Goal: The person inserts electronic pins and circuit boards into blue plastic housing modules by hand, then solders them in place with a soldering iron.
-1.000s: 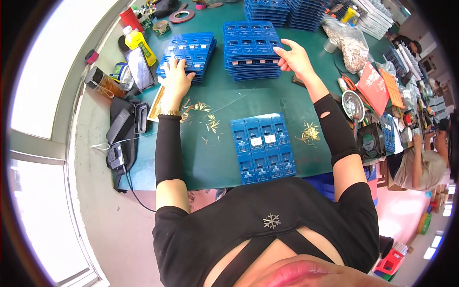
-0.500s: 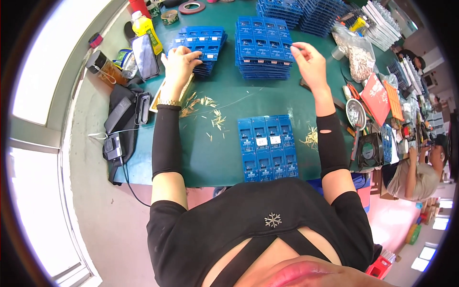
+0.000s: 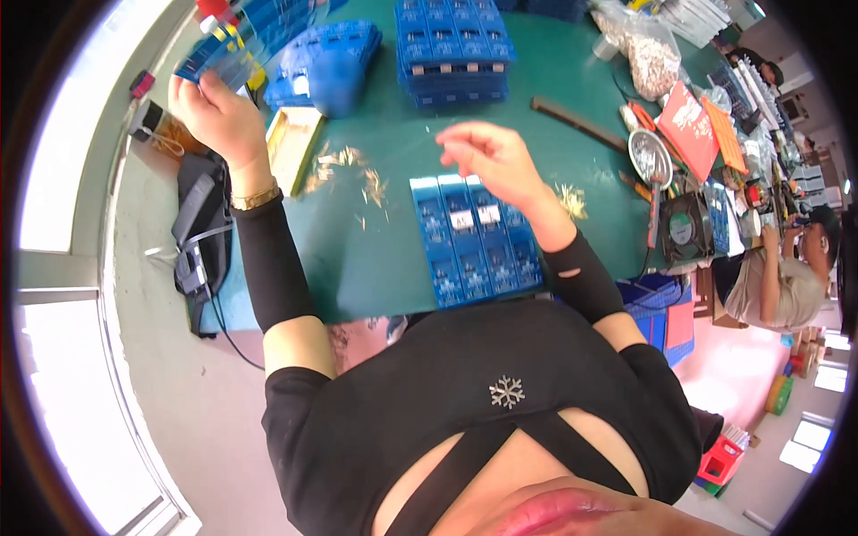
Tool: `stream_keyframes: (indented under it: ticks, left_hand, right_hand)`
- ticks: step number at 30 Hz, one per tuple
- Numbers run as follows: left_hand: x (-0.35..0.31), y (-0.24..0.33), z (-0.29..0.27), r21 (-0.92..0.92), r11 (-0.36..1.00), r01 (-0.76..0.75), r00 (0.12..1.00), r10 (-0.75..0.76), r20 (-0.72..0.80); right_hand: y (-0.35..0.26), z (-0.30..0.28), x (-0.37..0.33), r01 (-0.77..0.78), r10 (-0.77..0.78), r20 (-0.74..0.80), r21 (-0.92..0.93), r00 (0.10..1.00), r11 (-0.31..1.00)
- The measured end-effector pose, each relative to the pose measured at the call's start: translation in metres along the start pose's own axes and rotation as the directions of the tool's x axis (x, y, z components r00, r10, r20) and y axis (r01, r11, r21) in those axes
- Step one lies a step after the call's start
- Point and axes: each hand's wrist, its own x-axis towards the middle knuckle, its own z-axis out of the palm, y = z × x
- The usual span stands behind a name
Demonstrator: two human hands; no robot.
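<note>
At the upper left, my left hand point(image 3: 219, 118) is raised and closed on the near edge of a blue circuit board panel point(image 3: 268, 31). The panel is tilted, blurred by motion, and partly see-through at its cut-outs. Below it stands a stack of similar blue panels point(image 3: 353, 40), with a blurred patch at its front. My right hand point(image 3: 490, 161) holds nothing, fingers bent loosely and apart from the thumb. It hovers above the upper edge of another blue panel point(image 3: 474, 255), which lies flat near the front table edge and bears two white labels.
A taller stack of blue panels point(image 3: 456, 76) stands at the back middle. A shallow wooden tray point(image 3: 293, 147) and scattered thin slivers point(image 3: 375, 189) lie left of centre. A dark bar point(image 3: 581, 123), a round strainer-like tool point(image 3: 650, 159) and a black fan point(image 3: 686, 228) are at right.
My left hand has lifted a panel off the left stack and swung it up and left. My right hand has come away from the tall stack, toward me and left. The view has shifted.
</note>
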Motion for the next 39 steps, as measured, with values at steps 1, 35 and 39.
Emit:
stream_keyframes:
  ticks: [1, 35, 39]
  left_hand:
    - [-0.003, 0.028, -0.007, -0.375, 0.839, 0.394, 0.918, -0.377, 0.123]
    - [-0.198, 0.191, -0.146, -0.044, 0.822, 0.568, 0.443, -0.26, 0.858]
    - [-0.194, 0.191, -0.142, -0.017, 0.828, 0.56, 0.427, -0.272, 0.862]
  right_hand:
    - [0.001, 0.0, -0.002, 0.047, -0.048, 0.009, 0.063, 0.999, 0.997]
    - [0.038, -0.04, -0.116, -0.39, 0.345, -0.353, -0.063, 0.87, 0.919]
    - [0.043, -0.038, -0.12, -0.266, 0.105, -0.421, -0.343, 0.901, 0.901]
